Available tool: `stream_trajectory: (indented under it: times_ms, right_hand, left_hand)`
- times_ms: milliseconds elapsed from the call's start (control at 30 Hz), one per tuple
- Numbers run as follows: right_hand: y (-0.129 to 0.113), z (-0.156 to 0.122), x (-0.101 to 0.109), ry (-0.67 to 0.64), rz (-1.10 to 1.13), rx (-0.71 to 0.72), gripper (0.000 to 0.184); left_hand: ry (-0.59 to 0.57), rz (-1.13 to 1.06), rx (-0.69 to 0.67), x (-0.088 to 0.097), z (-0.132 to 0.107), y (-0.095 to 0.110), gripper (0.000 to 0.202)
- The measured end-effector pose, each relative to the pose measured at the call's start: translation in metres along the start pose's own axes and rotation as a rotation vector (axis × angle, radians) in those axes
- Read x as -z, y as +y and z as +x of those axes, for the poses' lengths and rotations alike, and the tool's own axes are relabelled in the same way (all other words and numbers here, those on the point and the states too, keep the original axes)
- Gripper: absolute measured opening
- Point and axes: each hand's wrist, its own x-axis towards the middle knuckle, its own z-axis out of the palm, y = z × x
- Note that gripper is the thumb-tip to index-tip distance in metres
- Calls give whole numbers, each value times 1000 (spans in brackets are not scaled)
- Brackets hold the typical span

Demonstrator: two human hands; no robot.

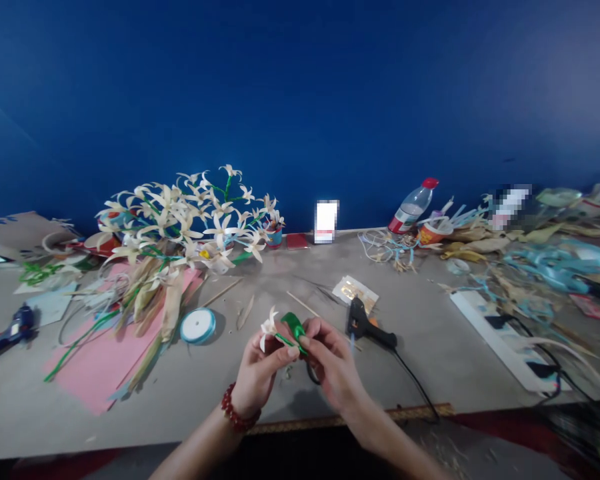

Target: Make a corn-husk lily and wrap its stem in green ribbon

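Near the front of the table, my left hand (pixel 260 370) pinches the green stem of a white artificial flower (pixel 269 327), whose petals stand up beyond the fingers. Close beside it, my right hand (pixel 333 357) is closed on a roll of green floral tape (pixel 293 325), which meets the stem between the two hands. Part of the roll is covered by the right fingers. A red bead bracelet (pixel 237 408) circles the left wrist. Just right of my right hand lies a black glue gun (pixel 367 327), its cord running toward the front edge.
Many finished white flowers (pixel 180 213) stand at the back left. Pink paper (pixel 115 360) and a ribbon spool (pixel 198 326) lie to the left. A bottle (pixel 413 205), a power strip (pixel 500 340) with cords, and dried husks fill the right. A blue glue gun (pixel 17 330) is far left.
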Motion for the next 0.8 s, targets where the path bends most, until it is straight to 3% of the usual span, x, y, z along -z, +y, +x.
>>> stream_trajectory:
  times_ms: [433,800]
  right_hand:
    - [5,2,5,36,15,8,28]
    - [8,6,3,24,20,-29,29]
  left_hand:
    - [-57,16,8,7,4,-8,8]
    - [-3,-9,26,11,3,-8,11]
